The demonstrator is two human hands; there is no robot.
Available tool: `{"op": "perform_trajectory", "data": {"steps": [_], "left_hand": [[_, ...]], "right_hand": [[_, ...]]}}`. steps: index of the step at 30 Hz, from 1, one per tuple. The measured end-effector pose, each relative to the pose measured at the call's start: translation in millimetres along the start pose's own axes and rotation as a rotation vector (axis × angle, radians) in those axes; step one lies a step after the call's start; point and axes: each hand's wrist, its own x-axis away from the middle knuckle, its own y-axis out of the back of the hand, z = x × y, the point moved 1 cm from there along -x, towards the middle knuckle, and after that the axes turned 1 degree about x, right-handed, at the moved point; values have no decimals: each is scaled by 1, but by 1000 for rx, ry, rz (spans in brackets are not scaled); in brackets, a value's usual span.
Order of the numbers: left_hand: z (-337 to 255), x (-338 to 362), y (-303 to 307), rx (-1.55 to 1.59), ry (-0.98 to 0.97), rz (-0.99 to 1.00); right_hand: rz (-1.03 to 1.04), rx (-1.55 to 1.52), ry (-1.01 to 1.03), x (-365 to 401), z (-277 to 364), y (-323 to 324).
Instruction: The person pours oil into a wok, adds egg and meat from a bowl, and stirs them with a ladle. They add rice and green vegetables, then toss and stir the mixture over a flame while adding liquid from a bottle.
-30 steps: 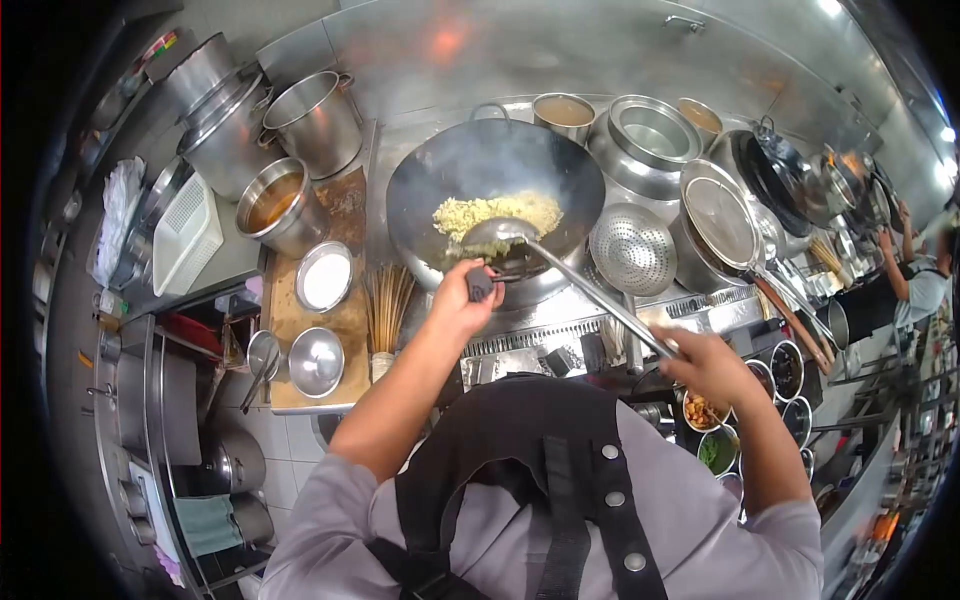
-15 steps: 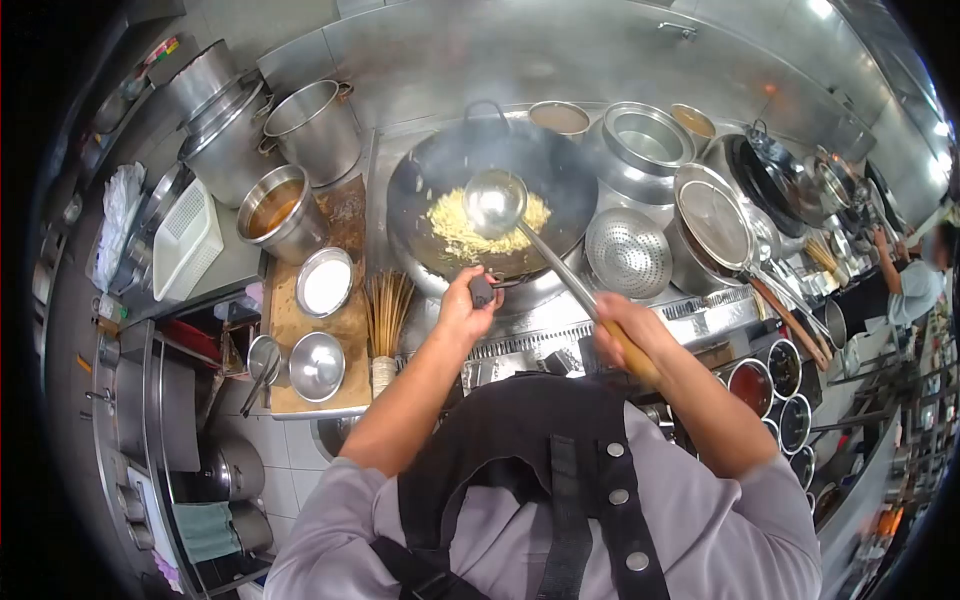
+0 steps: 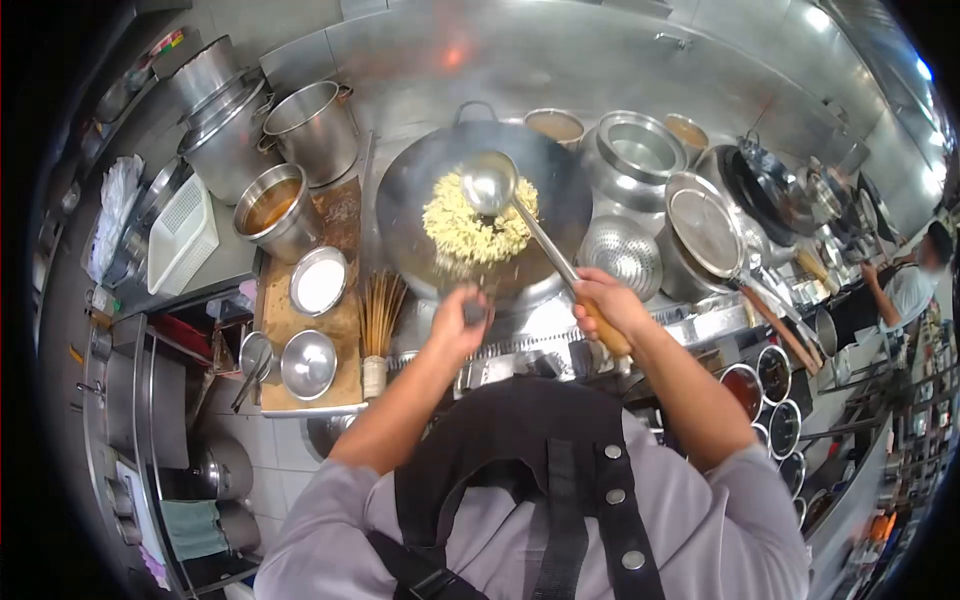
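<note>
My left hand (image 3: 457,322), smeared by motion, closes round a dark pad (image 3: 474,308) at the near rim of the black wok (image 3: 400,205). Wrapped about the wooden handle of a long steel ladle (image 3: 490,183) is my right hand (image 3: 612,305). The ladle slants up to the left, its bowl over the far part of a mound of small pale yellow food pieces (image 3: 470,232) in the wok. The bowl overlaps the food in this view. A far loop handle (image 3: 476,112) stands up from the wok's back rim.
Left stand a white bowl (image 3: 320,287), a steel bowl (image 3: 309,364), a bamboo brush (image 3: 378,325) and a pot of brown liquid (image 3: 273,212). Right are a perforated skimmer (image 3: 620,255), a mesh strainer (image 3: 706,228) and several sauce containers (image 3: 742,390). Another person (image 3: 908,290) stands far right.
The food has shifted and bunched into a mound, some of it blurred near the front. My left hand has moved slightly down and left; the right hand and ladle have shifted left.
</note>
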Motion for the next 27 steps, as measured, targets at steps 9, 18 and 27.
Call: {"op": "perform_trajectory", "data": {"steps": [9,18,27], "left_hand": [[-23,17,-38,33,16,22],[4,69,21,-70,133,2],[12,19,5,-11,-2,-44]], "right_hand": [[145,-239,8,93,2,14],[55,-16,170,65,21,-3],[19,156,72,13,5,11]]}}
